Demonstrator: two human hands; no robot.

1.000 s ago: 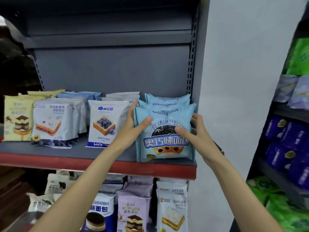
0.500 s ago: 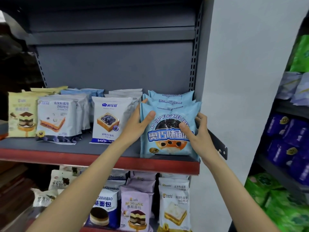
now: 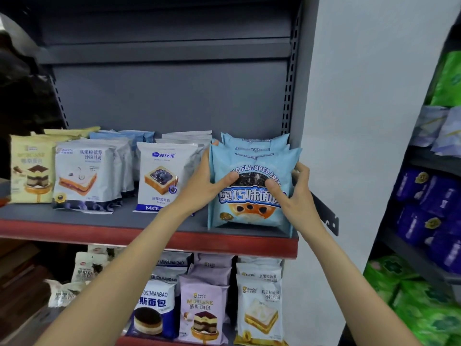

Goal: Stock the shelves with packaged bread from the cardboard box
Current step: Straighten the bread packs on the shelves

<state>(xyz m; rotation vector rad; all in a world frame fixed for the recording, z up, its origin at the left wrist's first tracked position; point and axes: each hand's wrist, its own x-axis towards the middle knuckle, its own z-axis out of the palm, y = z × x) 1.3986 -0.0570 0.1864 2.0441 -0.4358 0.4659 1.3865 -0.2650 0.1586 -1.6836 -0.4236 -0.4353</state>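
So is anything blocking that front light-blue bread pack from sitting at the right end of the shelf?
Nothing visible. The light-blue pack already stands on the shelf in front of matching packs, gripped by the left hand and right hand.

Both bare forearms reach up and forward from the bottom of the view, converging toward the middle. The left hand (image 3: pixel 204 186) is raised with the wrist nearly straight, palm turned inward to the right, its thumb stretched across to the right and pressed flat, the other fingers hidden behind what it grips. The right hand (image 3: pixel 295 196) mirrors it, palm turned inward to the left, thumb laid forward toward the left thumb, fingertips (image 3: pixel 300 168) curled over at the top. The two thumbs lie near each other but apart. Both hands are closed in a two-sided clasp at about the same height.
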